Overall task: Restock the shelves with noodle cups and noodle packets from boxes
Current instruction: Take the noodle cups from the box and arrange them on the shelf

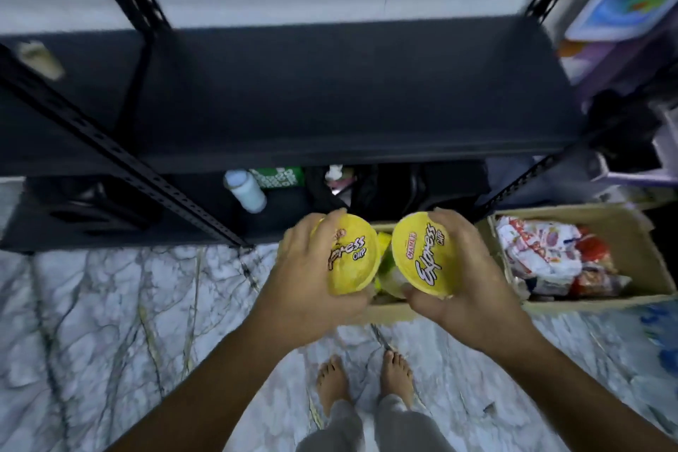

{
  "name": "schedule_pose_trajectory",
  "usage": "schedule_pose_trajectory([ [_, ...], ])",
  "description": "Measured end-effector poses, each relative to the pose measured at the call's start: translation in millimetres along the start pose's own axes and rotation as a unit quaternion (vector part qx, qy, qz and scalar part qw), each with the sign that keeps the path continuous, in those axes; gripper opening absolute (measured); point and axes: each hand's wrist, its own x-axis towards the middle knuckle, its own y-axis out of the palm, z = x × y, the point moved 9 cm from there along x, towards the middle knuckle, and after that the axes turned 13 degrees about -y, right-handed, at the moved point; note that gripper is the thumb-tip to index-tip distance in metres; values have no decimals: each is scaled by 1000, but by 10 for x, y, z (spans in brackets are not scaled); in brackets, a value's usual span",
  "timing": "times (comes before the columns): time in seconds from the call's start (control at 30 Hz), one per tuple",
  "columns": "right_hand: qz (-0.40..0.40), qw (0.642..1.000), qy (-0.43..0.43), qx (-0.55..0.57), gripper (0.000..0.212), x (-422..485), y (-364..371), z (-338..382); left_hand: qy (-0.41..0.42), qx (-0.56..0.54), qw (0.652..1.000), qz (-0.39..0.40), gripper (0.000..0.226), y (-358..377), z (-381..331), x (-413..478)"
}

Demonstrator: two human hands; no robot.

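A: How many yellow round lidded noodle cups [353, 257] [422, 254]?
B: Two in plain view; others beneath, too hidden to count.
A: Brown cardboard boxes [389, 312] [651, 257]?
B: Two; the red-and-white plastic noodle packets [543, 260] inside one are too jumbled to count.
A: White plastic bottles [245, 191]?
B: One.

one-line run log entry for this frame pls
left hand: grips left noodle cup | right hand: grips right noodle cup | both cups: held, not yet on black shelf | packet box: floor, right

left hand [304, 279] gripping yellow cup [354, 260]; right hand [466, 279], second cup [422, 255]
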Motion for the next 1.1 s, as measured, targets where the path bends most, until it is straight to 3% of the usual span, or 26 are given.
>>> schedule_pose_trajectory([
  [0.27, -181, 975, -131, -8, 66, 329, -1127, 1706, 154, -109, 973, -136, 86, -1718, -1265, -589],
  [0.4, -223, 955, -194, -15, 52, 583, -1587, 2397, 218, -129, 945, -208, 73, -2444, -1806, -754],
  [0.57, -252, 932, -259, -7, 36, 951, -2130, 3146, 284, -158, 915, -241, 52, -3187, -2429, -859],
  [0.77, -268, 910, -316, -35, 33, 1399, -2701, 3919, 348, -160, 873, -304, 38, -3997, -3011, -904],
  [0.93, -263, 908, -323, -31, 25, 1800, -3090, 4332, 368, -157, 850, -341, 32, -4535, -3398, -891],
  [1.1, -267, 911, -314, -23, 23, 2248, -3360, 4513, 349, -146, 853, -360, 30, -4925, -3713, -670],
])
